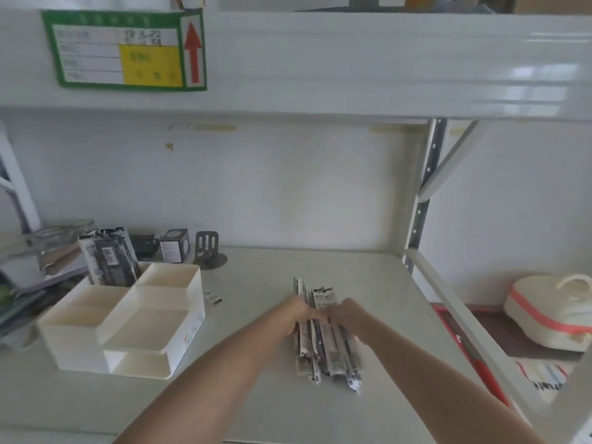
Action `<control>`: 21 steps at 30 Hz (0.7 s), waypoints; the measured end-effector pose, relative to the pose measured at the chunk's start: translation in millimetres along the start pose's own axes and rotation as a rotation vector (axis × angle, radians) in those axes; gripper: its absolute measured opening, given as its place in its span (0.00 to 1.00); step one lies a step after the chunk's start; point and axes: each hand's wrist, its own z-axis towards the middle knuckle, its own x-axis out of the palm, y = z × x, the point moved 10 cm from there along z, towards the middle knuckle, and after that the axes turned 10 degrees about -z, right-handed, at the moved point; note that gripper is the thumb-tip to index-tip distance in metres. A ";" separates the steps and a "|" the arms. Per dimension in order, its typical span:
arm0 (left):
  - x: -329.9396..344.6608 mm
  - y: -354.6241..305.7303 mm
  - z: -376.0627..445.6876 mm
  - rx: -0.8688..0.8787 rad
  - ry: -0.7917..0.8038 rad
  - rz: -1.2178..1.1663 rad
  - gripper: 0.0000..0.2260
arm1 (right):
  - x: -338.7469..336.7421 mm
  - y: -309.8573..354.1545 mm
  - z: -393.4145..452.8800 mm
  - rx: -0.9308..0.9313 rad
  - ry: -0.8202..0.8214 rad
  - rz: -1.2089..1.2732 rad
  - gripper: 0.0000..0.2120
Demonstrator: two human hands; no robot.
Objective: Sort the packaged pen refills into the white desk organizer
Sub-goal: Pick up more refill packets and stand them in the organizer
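A bundle of packaged pen refills, long black-and-white packs, lies on the pale shelf surface right of centre. My left hand grips the bundle from its left side and my right hand from its right side, both around its upper middle. The white desk organizer stands to the left, with several compartments. Its far-left back compartment holds several refill packs standing upright; the other compartments look bare.
One small loose pack lies just right of the organizer. A black bookend, a small box and a clutter of stationery line the back left. An overhead shelf beam hangs above. A cream bag sits on the neighbouring shelf at the right.
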 end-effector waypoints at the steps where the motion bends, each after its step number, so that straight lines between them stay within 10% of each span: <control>1: -0.6 -0.7 -5.5 0.012 0.024 -0.050 0.34 | -0.5 -3.6 2.7 0.008 0.003 0.011 0.21; 7: -12.8 2.7 -2.3 -0.008 0.003 -0.183 0.45 | -17.4 7.3 7.8 -0.036 -0.055 0.026 0.16; 18: -66.9 -3.3 -19.3 0.069 -0.052 -0.514 0.07 | -29.5 66.3 1.3 -0.085 -0.149 0.053 0.15; 21: -91.4 -10.9 -29.9 0.125 -0.103 -0.512 0.09 | -31.3 96.2 -7.8 -0.083 -0.157 0.281 0.10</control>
